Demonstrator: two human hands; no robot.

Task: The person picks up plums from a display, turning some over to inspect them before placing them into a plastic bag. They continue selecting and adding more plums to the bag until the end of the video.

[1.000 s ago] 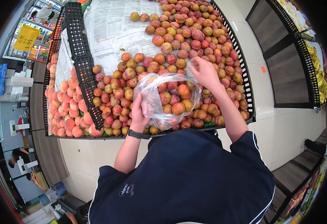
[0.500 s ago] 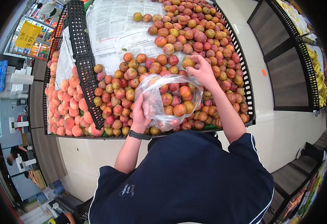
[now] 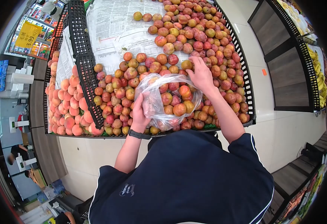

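My left hand [image 3: 139, 114] is closed on the left side of a clear plastic bag [image 3: 153, 98], its mouth gaping upward. Several red and yellow plums [image 3: 179, 109] show through the opening; whether each lies inside or under the film is hard to tell. Beyond the bag's upper right rim, my right hand [image 3: 202, 74] has its fingers bent around the right side of a yellow-green plum [image 3: 186, 64], thumb below it. Part of the grip is hidden by the back of the hand. A dark band [image 3: 139, 135] circles my left wrist.
Plums [image 3: 223, 71] pile up across the black slatted crate [image 3: 248, 97], with newspaper [image 3: 115, 22] lining its far left. A black divider [image 3: 82, 44] separates them from peaches [image 3: 72, 106]. A yellow price sign [image 3: 28, 34] stands at far left. Bananas [image 3: 316, 67] sit on a right-hand stand.
My right hand has turned slightly and its fingers have closed in. The yellow-green plum has shifted a little left and toward me. My left hand and the bag have hardly moved.
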